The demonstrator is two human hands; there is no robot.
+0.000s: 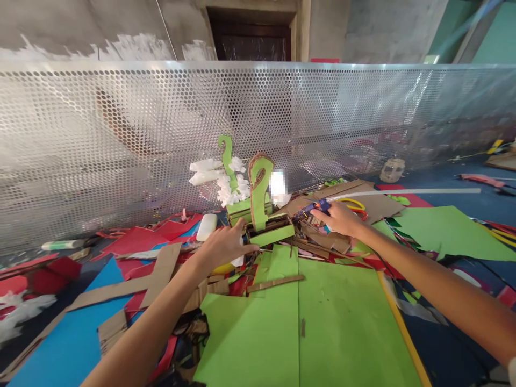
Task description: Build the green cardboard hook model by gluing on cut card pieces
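Note:
A green and brown cardboard model (pixel 258 209) with curved neck shapes and white tufts stands on the littered table. My left hand (pixel 223 246) rests against its left base, fingers on the green box part (pixel 271 235). A blue glue gun (pixel 312 209) is gripped in my right hand (pixel 341 217), its nozzle pointing left toward the model's right side. A long white glue stick (pixel 403 192) runs out of the gun's back to the right.
Green paper sheets (pixel 322 322) lie in front, blue paper (pixel 76 333) and cardboard strips (pixel 161 274) at left, red scraps around. A perforated metal screen (pixel 121 140) stands behind the table. A white bottle (pixel 207 227) lies left of the model.

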